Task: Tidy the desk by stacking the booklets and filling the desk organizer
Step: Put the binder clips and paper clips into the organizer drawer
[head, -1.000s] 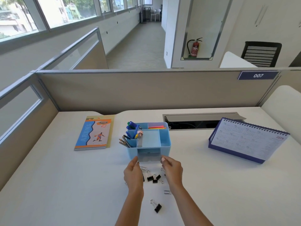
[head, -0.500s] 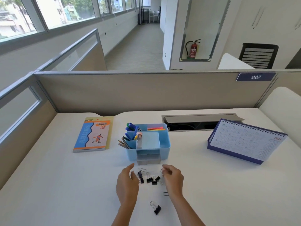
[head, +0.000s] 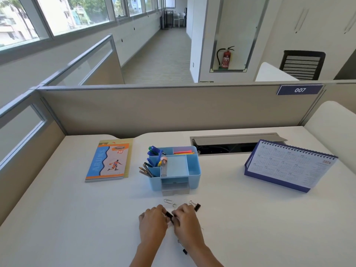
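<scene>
The left hand (head: 153, 221) curls its fingers onto a black clip (head: 169, 215) and seems to pinch it. The right hand (head: 187, 222) is curled in at the same spot, but its knuckles hide its grip, so I can't tell if it holds anything. With both hands crowding one small clip, it could squirt out sideways and skid over the worktop (head: 77, 228).

A second clip (head: 196, 206) lies just beyond the right hand, and a paper clip (head: 168, 201) lies ahead of the fingers. A third clip (head: 183, 249) sits under the right wrist, where a forearm sweep could knock it off the near edge.

The organizer (head: 193, 170) stands just beyond with its drawer (head: 175, 190) pulled open. That drawer looks shallow, so upright wire handles may jam it. The booklets (head: 107, 160) sit stacked to the left.
</scene>
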A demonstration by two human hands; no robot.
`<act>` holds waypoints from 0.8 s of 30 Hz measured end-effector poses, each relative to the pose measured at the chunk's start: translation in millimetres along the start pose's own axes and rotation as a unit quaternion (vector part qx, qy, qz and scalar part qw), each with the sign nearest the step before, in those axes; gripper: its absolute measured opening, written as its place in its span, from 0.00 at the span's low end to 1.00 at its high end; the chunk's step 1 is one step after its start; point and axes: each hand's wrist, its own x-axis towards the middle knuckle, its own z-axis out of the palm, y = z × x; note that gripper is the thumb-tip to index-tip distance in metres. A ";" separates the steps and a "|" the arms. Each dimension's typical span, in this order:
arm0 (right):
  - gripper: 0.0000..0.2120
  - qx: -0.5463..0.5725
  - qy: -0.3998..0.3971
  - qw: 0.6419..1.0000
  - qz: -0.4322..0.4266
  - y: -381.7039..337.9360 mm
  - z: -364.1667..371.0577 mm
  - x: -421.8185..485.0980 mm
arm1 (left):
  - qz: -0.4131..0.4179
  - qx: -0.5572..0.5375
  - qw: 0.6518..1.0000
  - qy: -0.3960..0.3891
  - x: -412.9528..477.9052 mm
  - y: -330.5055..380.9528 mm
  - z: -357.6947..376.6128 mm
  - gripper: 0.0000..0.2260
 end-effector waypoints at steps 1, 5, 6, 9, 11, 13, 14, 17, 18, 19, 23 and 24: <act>0.09 -0.027 -0.002 0.999 -0.025 -0.4 4.7 -1.3 | 0.000 0.003 1.000 0.000 -2.7 -1.7 0.2 0.08; 0.01 -0.099 0.013 0.992 -0.083 -2.0 16.5 -10.0 | 0.001 0.001 1.000 0.008 -12.0 -6.6 -3.4 0.06; 0.02 -0.110 0.015 0.990 -0.089 -0.9 17.6 -13.3 | 0.000 -0.007 1.000 0.008 -14.0 -7.6 -5.3 0.04; 0.05 -0.111 0.019 0.989 -0.096 5.8 17.3 -22.9 | -0.001 -0.042 0.999 0.002 -20.2 -8.7 -9.6 0.07; 0.07 -0.111 0.018 0.989 -0.095 10.4 15.4 -28.0 | -0.005 -0.080 0.997 0.001 -24.6 -11.4 -9.5 0.07; 0.11 -0.122 0.015 0.988 -0.091 15.0 12.0 -32.4 | -0.027 -0.156 0.987 0.016 -27.8 -10.8 -11.1 0.05; 0.14 -0.129 0.013 0.988 -0.089 16.7 9.3 -34.7 | -0.037 -0.197 0.979 0.029 -29.8 -8.4 -13.7 0.05; 0.19 -0.158 -0.002 0.984 -0.086 20.9 4.4 -40.3 | -0.039 -0.305 0.948 0.077 -35.9 2.9 -27.8 0.08; 0.20 -0.167 -0.006 0.982 -0.086 22.7 4.6 -41.5 | -0.031 -0.332 0.938 0.097 -37.3 7.6 -33.7 0.08; 0.20 -0.174 -0.007 0.981 -0.086 24.1 4.9 -42.3 | -0.019 -0.354 0.928 0.118 -37.8 12.4 -39.4 0.08; 0.22 -0.180 -0.013 0.980 -0.082 26.8 7.5 -42.9 | 0.021 -0.380 0.908 0.178 -23.9 30.2 -55.8 0.09; 0.23 -0.177 -0.011 0.981 -0.080 26.6 7.5 -42.9 | 0.030 -0.363 0.913 0.186 -16.4 33.1 -57.7 0.09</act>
